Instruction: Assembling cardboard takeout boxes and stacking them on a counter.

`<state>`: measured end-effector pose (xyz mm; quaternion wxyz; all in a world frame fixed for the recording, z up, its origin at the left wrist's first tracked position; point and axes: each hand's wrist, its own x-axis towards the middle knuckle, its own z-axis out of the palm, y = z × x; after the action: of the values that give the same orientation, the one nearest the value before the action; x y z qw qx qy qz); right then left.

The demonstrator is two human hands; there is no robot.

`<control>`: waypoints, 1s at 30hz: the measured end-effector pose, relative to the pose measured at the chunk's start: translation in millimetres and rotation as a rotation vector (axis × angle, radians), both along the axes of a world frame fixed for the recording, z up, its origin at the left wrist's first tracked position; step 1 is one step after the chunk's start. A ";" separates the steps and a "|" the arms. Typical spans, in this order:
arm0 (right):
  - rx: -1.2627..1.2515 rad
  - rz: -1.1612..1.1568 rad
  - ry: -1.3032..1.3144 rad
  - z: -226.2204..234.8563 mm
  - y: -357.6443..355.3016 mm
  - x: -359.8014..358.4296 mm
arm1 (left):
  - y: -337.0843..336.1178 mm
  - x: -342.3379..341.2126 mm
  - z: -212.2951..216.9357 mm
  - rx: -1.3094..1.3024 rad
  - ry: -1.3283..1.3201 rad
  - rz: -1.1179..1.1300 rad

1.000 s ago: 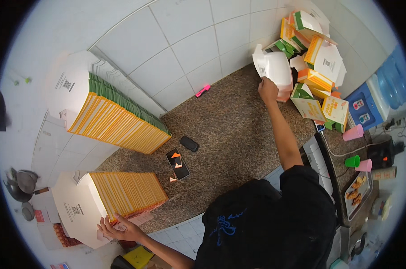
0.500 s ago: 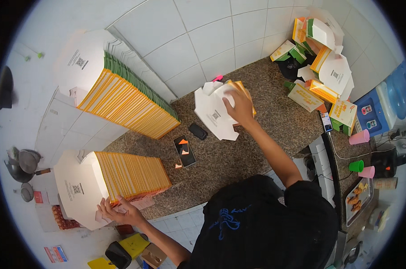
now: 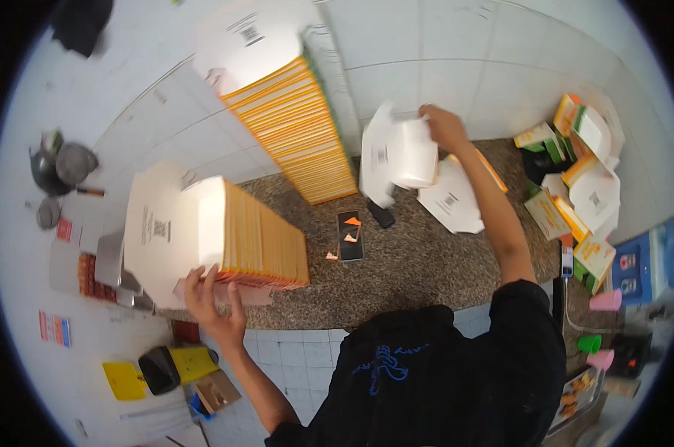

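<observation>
My right hand is closed on the far rim of a white-lined paper food box, held tilted above the counter with its lid flap hanging to the left, blurred by motion. Just right of it, a second paper box sits on the counter, partly behind my forearm. At the near left, my left hand rests with spread fingers against the lower edge of a tall stack of nested yellow boxes. The top box of that stack has its white flap laid out to the left.
Another tall nested stack leans by the tiled wall. A phone with orange scraps and a black object lie on the speckled counter. Loose folded boxes pile up at the right, near pink cups.
My right hand has lifted a paper box leftward and away from the one on the counter. My left hand stays at the near stack, fingers still spread. The whole view has shifted.
</observation>
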<state>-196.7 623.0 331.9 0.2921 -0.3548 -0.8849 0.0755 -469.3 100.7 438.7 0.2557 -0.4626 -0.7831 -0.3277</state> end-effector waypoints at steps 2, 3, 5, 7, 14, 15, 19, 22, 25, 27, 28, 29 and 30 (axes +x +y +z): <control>0.090 0.034 0.139 32.4 2.5 6.6 | 1.7 -5.0 2.1 -0.045 0.073 -0.068; -0.057 -0.016 0.072 44.1 8.1 10.5 | 8.2 -3.4 5.2 -0.044 0.106 -0.073; -0.226 0.136 0.073 69.1 6.8 -2.1 | 10.3 -2.7 6.7 0.004 0.095 -0.042; -0.338 0.290 -0.073 95.3 -9.1 -29.5 | 10.0 -4.5 10.4 0.085 0.107 -0.067; -0.217 0.647 -0.069 176.0 -155.5 -170.0 | 7.7 -17.0 2.6 0.132 0.103 -0.064; -0.175 0.649 -0.053 189.8 -169.5 -187.6 | 8.7 -16.8 2.9 0.133 0.107 -0.071; -0.072 0.771 -0.163 224.2 -231.2 -262.6 | 2.8 -11.4 -1.7 0.113 0.122 -0.009; -0.008 0.752 -0.233 227.3 -255.7 -307.4 | 4.4 -9.7 -19.1 0.200 0.099 -0.007; 0.116 0.723 -0.282 218.1 -250.1 -335.3 | 12.7 -2.4 -21.5 0.264 0.153 0.145; 0.191 0.705 -0.322 210.0 -243.6 -342.0 | 15.3 3.7 -15.2 0.295 0.111 0.144; 0.237 0.673 -0.349 208.7 -243.6 -342.7 | 15.4 5.2 -12.5 0.322 0.069 0.137; 0.284 0.639 -0.375 207.4 -243.5 -343.6 | 15.5 5.0 -9.2 0.328 0.066 0.148; 0.289 0.647 -0.381 205.2 -243.8 -344.2 | 16.7 3.8 -5.2 0.343 0.047 0.136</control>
<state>-540.9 379.2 537.2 0.1311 -0.0206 -0.9907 -0.0289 -465.5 117.3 433.5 0.3708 -0.3656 -0.7389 -0.4275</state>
